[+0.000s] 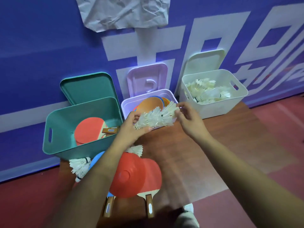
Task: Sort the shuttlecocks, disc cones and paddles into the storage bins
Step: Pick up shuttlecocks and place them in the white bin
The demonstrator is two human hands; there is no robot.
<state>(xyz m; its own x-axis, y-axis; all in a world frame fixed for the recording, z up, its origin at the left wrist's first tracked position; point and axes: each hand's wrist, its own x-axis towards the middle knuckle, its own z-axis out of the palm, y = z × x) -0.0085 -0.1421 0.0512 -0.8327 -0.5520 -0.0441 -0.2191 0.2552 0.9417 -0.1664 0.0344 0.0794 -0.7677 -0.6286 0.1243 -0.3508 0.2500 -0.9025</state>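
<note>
Your left hand and your right hand held a bunch of shuttlecocks between them. They were white and feathery, stuck one inside the other in a bent row. The fingers of your left hand were curled round one end. The fingers of your right hand pinched the frilly feathers at the other end. The bunch hung just above the front edge of the purple bin.

Three smooth plastic bins with round corners stood in a row on the brown wooden desk. The green bin on the left held paddles with flat red faces and wooden handles. The purple bin in the middle held round flat cones, orange on top. The white bin on the right held a heap of white shuttlecocks. Behind each bin its lid leaned on the blue wall: a green lid, a purple lid and a white lid.

Near you on the desk lay a red cone with a bump in its middle. It lay partly on a red paddle. Your left arm hid part of a blue cone. Some loose shuttlecocks lay in front of the green bin. A crumpled sheet of paper hung high on the wall.
</note>
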